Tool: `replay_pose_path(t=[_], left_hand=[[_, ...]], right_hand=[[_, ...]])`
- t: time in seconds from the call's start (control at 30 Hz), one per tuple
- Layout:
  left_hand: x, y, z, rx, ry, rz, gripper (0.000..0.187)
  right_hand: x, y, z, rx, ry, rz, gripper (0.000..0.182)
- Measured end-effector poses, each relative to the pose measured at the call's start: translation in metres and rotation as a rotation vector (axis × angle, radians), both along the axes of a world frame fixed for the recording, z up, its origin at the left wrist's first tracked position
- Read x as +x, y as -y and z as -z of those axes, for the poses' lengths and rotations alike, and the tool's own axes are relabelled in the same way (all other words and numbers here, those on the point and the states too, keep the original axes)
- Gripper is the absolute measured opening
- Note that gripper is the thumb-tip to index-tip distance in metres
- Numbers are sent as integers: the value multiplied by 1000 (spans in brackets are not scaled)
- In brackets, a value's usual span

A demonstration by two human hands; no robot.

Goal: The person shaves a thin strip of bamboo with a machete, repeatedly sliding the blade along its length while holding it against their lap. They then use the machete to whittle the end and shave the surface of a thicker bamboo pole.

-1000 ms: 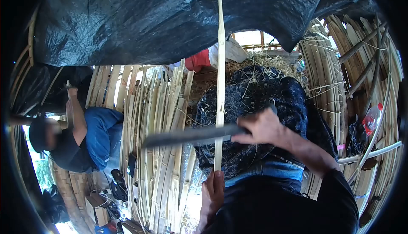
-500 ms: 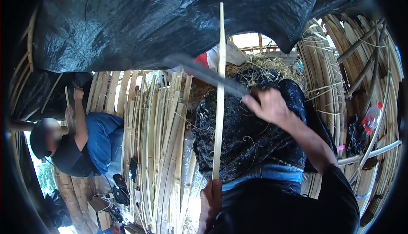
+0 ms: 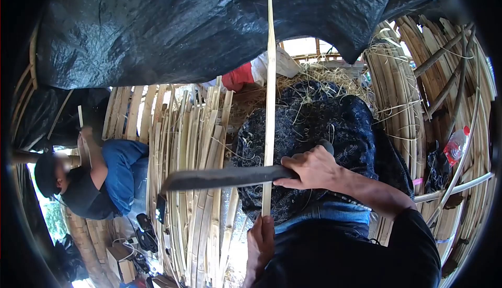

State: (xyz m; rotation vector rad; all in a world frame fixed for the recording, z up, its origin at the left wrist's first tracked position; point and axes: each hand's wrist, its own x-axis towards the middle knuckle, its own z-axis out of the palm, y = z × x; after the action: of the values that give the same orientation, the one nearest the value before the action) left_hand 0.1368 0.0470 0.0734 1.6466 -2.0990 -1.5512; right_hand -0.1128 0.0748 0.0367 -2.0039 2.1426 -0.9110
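My left hand [image 3: 260,240] is closed round the lower end of a long pale bamboo strip [image 3: 271,86], which stands nearly straight up in view and narrows at its far tip. In my right hand [image 3: 312,168] is the handle of a machete [image 3: 225,177], its broad dark blade pointing left. The blade crosses the strip a little above my left hand; whether it touches cannot be told. Beneath lies a dark patterned cloth [image 3: 308,126] over my lap, with thin shavings scattered on it.
A black plastic sheet [image 3: 172,31] hangs overhead. Many bamboo slats [image 3: 201,199] lie to the left, more bundled slats [image 3: 392,84] to the right. Another person [image 3: 89,167] sits at far left, holding a pale strip. A plastic bottle [image 3: 458,144] lies at right.
The machete has come down and toward me along the strip, its blade swinging from slanted to nearly level. The strip has shifted slightly upward in view. The other person's arm has lowered.
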Motion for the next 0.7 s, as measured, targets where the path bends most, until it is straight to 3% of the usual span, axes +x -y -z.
replay_pose_path(t=[0.17, 0.23, 0.27, 0.37, 0.5, 0.53, 0.57, 0.6, 0.63, 0.7], left_hand=[[-2, 5, -9, 35, -14, 0, 33], [-4, 3, 1, -7, -30, -25, 34], [-4, 2, 2, -77, -40, 2, 34], [1, 0, 0, -98, -98, 29, 33], [-8, 2, -2, -70, -133, 19, 31], [-9, 1, 1, -120, -112, 23, 31], [-4, 0, 4, -165, -81, 32, 31], [8, 1, 22, -382, -126, 194, 31], [6, 2, 17, -384, -128, 195, 31], [6, 0, 0, -32, -85, 9, 33]], right_hand=[[-28, 13, 11, -68, -30, 103, 55], [-14, 10, 6, 89, -11, 95, 55], [-6, 5, 8, -64, -50, 65, 55], [-20, 3, 7, -138, -118, 41, 54], [-30, 12, 17, -26, -67, 165, 54], [-24, 8, 8, 31, -65, 110, 55], [-15, 5, 10, -157, -50, 70, 56], [-15, 0, 6, -119, -93, 31, 56], [-17, -5, -1, -79, -136, -12, 56], [-48, 4, 13, -56, -143, 152, 55]])
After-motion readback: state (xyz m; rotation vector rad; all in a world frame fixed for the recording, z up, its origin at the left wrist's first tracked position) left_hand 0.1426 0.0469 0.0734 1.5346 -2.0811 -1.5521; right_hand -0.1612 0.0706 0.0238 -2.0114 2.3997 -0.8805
